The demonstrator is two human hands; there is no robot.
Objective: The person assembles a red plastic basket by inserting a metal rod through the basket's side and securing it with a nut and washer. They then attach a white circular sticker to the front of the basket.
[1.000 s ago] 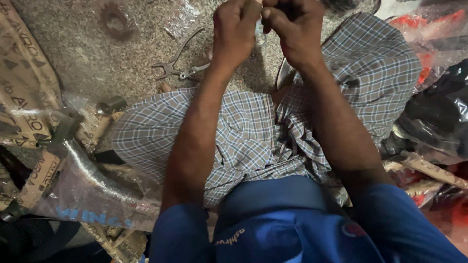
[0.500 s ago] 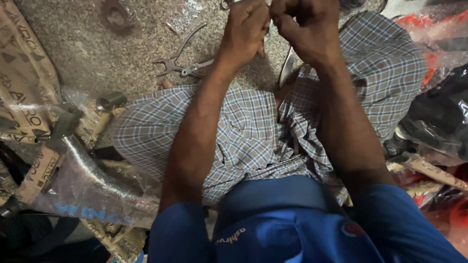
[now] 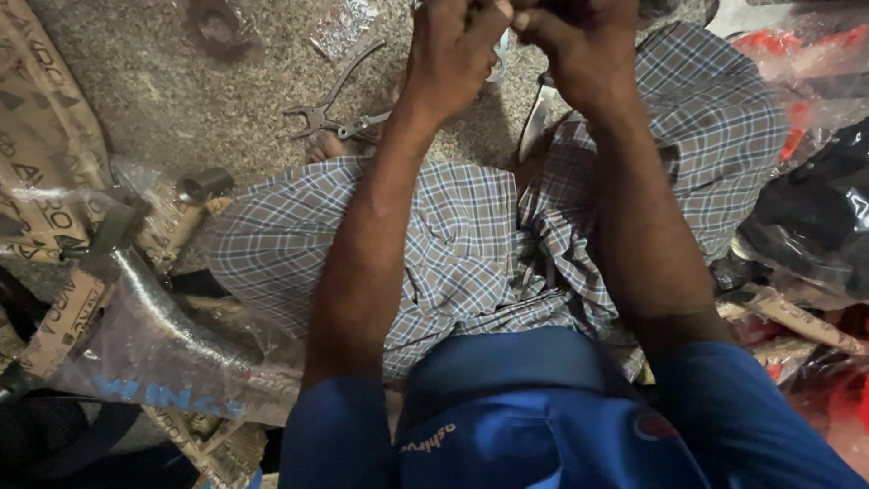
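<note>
I sit cross-legged on a speckled stone floor (image 3: 145,91) in a checked cloth and a blue shirt. My left hand (image 3: 453,50) and my right hand (image 3: 579,45) are raised together at the top edge of the view, fingers closed and touching each other around something small. What they hold is hidden by the fingers and cut off by the frame edge. A pair of metal pliers (image 3: 335,113) lies open-handled on the floor just left of my left wrist.
A clear plastic bag holding a grey curved part (image 3: 154,326) lies at lower left beside brown cardboard (image 3: 36,136). A small metal cylinder (image 3: 204,186) sits near my knee. Red and black plastic-wrapped parts (image 3: 806,181) are piled on the right.
Both hands have drifted upward in the view, now partly cut off by the top edge. The pliers and bags lie where they were.
</note>
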